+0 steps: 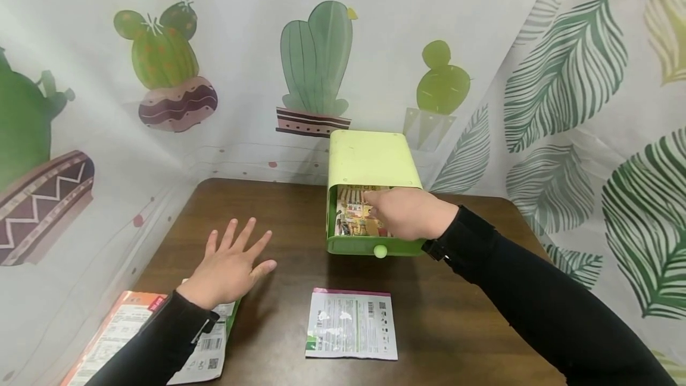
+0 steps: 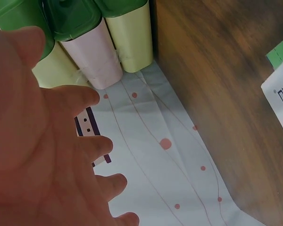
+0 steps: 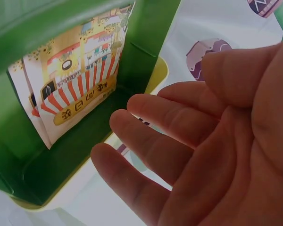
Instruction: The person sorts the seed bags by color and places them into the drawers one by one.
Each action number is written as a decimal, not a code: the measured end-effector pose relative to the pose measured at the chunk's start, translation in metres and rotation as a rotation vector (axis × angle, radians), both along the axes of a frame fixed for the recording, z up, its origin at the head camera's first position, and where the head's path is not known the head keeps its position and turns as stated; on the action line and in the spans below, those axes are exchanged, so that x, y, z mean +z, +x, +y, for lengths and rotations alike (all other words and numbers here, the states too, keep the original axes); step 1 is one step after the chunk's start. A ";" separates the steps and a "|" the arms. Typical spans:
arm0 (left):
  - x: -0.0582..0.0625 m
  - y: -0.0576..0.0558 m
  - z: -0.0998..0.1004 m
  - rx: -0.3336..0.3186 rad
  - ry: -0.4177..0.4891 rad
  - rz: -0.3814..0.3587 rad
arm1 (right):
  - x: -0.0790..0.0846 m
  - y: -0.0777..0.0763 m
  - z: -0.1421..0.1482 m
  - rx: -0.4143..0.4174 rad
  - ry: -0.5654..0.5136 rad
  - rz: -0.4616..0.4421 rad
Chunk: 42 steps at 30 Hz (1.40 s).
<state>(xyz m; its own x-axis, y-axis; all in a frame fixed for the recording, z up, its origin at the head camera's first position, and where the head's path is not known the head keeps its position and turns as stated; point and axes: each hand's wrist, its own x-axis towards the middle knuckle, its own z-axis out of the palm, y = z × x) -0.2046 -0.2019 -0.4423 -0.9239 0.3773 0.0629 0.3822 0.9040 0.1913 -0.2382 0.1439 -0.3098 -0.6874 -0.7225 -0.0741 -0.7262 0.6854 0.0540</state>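
A small box with a pale yellow-green cover (image 1: 370, 156) has its green drawer (image 1: 348, 246) pulled out, showing a round knob. Illustrated packets (image 1: 351, 216) lie inside it, with a red-and-white striped awning print (image 3: 80, 89). My right hand (image 1: 404, 210) is over the drawer opening; in the right wrist view its fingers are loosely bent and hold nothing. My left hand (image 1: 227, 270) hovers with fingers spread, palm down, near the table's left side. Below its wrist lie an orange-edged packet (image 1: 115, 329) and a white packet with a barcode (image 1: 209, 350).
A white packet with a magenta top edge (image 1: 351, 326) lies on the brown table (image 1: 278, 213), in front of the drawer. A cactus-print cloth (image 1: 241, 76) hangs behind. Green-topped containers (image 2: 96, 56) with pink and yellow bodies appear in the left wrist view.
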 end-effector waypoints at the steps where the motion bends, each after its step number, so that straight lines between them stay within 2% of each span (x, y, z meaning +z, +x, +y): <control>1: 0.000 0.000 0.000 -0.001 -0.002 -0.001 | 0.001 0.000 0.001 0.005 -0.009 -0.001; 5: -0.001 0.002 0.003 -0.005 -0.002 -0.007 | 0.005 0.004 0.007 -0.013 -0.063 -0.004; 8: -0.003 0.003 0.006 -0.044 0.014 0.024 | 0.008 0.011 0.016 -0.054 -0.166 0.056; 10: -0.006 0.004 0.009 -0.097 0.040 0.092 | 0.007 0.020 0.024 -0.080 -0.281 0.152; 12: -0.008 0.006 0.014 -0.168 0.082 0.189 | 0.002 0.030 0.030 -0.059 -0.426 0.316; 14: -0.011 0.010 0.021 -0.236 0.109 0.284 | -0.008 0.040 0.033 0.003 -0.583 0.505; 16: -0.014 0.017 0.031 -0.290 0.112 0.332 | -0.020 0.049 0.030 0.118 -0.724 0.705; 18: -0.018 0.027 0.041 -0.333 0.080 0.329 | -0.030 0.056 0.021 0.271 -0.832 0.851; 21: -0.026 0.042 0.053 -0.367 0.011 0.265 | -0.044 0.067 0.007 0.501 -0.908 0.936; 23: -0.032 0.050 0.058 -0.375 -0.012 0.221 | -0.057 0.075 0.002 0.615 -0.884 0.938; 26: -0.038 0.058 0.063 -0.384 -0.006 0.178 | -0.083 0.090 0.003 0.658 -0.771 0.874; 30: -0.045 0.064 0.069 -0.401 0.005 0.130 | -0.123 0.104 0.012 0.596 -0.612 0.736; 35: -0.050 0.067 0.076 -0.424 -0.036 0.090 | -0.166 0.105 0.021 0.517 -0.486 0.603; 38: -0.055 0.069 0.080 -0.427 -0.059 0.081 | -0.180 0.105 0.023 0.457 -0.434 0.540; 42: -0.060 0.069 0.085 -0.431 -0.096 0.079 | -0.186 0.108 0.026 0.335 -0.343 0.420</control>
